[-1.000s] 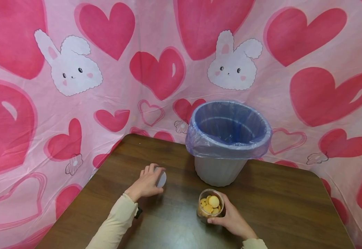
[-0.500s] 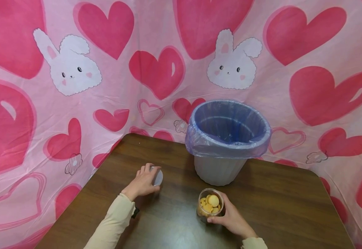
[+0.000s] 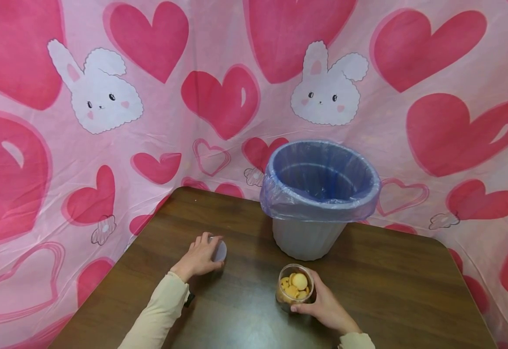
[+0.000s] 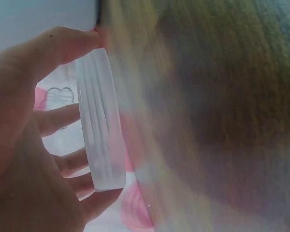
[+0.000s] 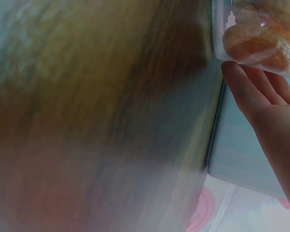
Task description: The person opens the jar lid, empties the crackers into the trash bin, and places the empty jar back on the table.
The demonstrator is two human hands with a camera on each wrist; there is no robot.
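Note:
In the head view my left hand (image 3: 199,258) is low over the left part of the table, holding a round translucent lid (image 3: 221,251) by its edge. The left wrist view shows the ridged side of this lid (image 4: 100,121) between the thumb and the fingers. My right hand (image 3: 327,306) curls round the right side of a clear jar (image 3: 282,303) standing upright and uncovered on the table. Small round yellow cookies (image 3: 299,281) fill the jar. The right wrist view catches the jar's lower edge, with a cookie (image 5: 258,47) behind its wall and fingertips against it.
A whitish trash bin (image 3: 306,238) lined with a bluish-purple bag (image 3: 319,211) stands behind the jar, toward the back of the brown wooden table (image 3: 393,291). A pink curtain (image 3: 219,39) with hearts and rabbits hangs behind the table.
My left hand has shifted slightly left with the lid, then settled a little lower. My right hand and the jar have stayed in place.

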